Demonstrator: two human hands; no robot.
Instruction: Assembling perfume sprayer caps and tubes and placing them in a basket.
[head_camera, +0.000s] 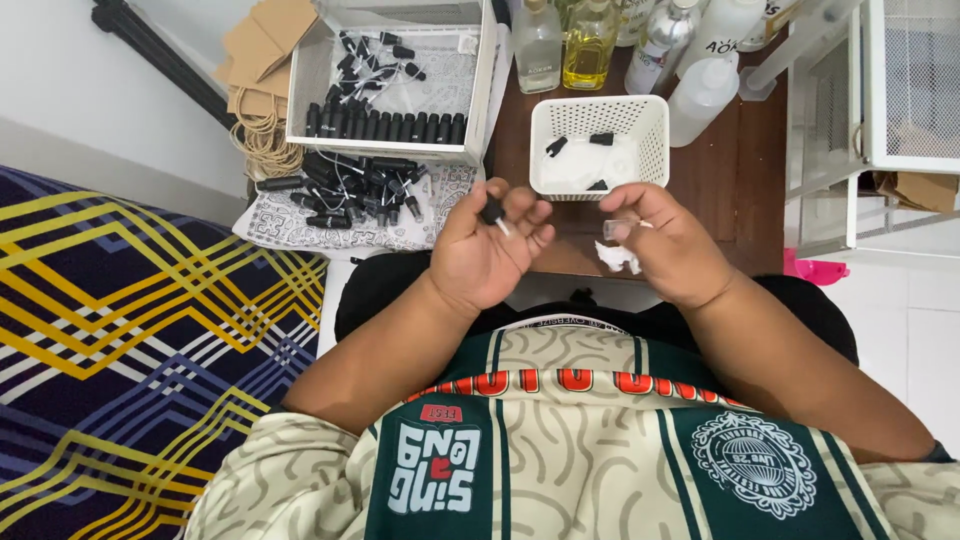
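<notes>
Just before the white basket, the left hand pinches a black spray cap, the right hand a clear vial.

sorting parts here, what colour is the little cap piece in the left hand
Black, with a thin white tube sticking out: the spray cap pinched in the left hand. Head view shows it best.

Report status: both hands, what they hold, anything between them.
Left hand pinches a black spray cap. Right hand grips a small clear vial. White basket just beyond; nothing between the hands.
</notes>
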